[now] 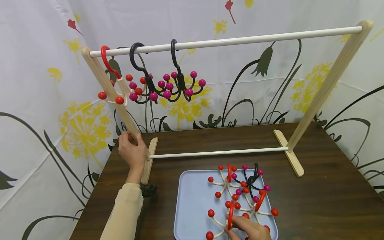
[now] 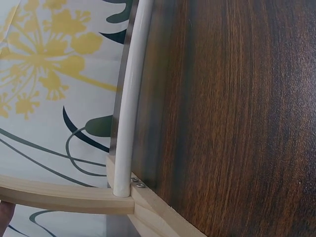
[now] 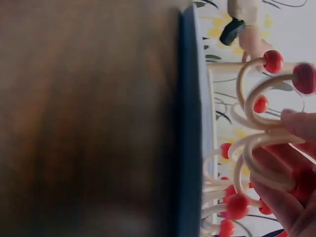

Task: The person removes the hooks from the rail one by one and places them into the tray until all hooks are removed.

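My left hand (image 1: 133,152) grips the left wooden post (image 1: 102,78) of a rack near its foot. Between the fingers and thumb of my right hand (image 1: 251,228) is a multi-armed hanger (image 1: 230,215) with a red hook, cream arms and red ball tips, over the front of a pale blue tray (image 1: 192,190). The right wrist view shows its curved arms (image 3: 261,126) close up. On the tray lie two more red-hooked hangers, one farther back (image 1: 229,173) and one at the right (image 1: 260,200), plus a black hanger (image 1: 251,181) with magenta balls.
From the rack's white top rod (image 1: 240,41) hang a red-hooked hanger (image 1: 111,68) at the left end and two black ones (image 1: 138,65), (image 1: 177,61). A lower white rod (image 1: 219,153) joins the feet on the dark wooden table (image 1: 324,186). A flowered curtain stands behind.
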`<state>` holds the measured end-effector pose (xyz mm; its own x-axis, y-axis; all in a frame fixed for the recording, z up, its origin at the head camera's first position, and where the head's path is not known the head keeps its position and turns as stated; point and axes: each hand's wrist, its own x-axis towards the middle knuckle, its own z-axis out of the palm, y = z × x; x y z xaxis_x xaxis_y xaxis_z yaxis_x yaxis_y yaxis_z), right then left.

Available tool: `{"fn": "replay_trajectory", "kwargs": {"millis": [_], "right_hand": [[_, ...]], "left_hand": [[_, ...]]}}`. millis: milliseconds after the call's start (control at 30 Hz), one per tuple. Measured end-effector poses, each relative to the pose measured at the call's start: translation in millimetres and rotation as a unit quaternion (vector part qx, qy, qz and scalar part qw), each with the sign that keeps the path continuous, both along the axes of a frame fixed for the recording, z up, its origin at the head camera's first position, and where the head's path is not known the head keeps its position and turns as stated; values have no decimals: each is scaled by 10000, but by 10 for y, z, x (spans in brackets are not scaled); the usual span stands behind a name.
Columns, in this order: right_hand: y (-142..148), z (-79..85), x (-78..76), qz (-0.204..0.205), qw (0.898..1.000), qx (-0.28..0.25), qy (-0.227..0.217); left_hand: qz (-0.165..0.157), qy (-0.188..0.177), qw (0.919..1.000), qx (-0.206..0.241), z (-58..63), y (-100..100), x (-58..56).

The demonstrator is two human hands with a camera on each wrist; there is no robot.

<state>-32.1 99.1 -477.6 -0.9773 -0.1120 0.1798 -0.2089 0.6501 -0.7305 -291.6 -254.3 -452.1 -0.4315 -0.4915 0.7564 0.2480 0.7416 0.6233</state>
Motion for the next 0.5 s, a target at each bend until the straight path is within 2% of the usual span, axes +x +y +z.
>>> {"fn": "replay_trajectory", "kwargs": {"millis": [67,267,400,500], "right_hand": [[9,-31,14,-79,9999,71,-29],[11,-82,32,-495,9973,455,290],[58,-84,14,-460,9927,927,615],[125,-84,-19,-288,9908,1147,660]], "left_hand": [[-18,-27,10000,-11,5,-1,2],[-76,-40,10000,-7,7,1,12],[-80,-22,10000,-8,5,-3,16],[-84,-7,10000,-24,4,-5,10]]}}
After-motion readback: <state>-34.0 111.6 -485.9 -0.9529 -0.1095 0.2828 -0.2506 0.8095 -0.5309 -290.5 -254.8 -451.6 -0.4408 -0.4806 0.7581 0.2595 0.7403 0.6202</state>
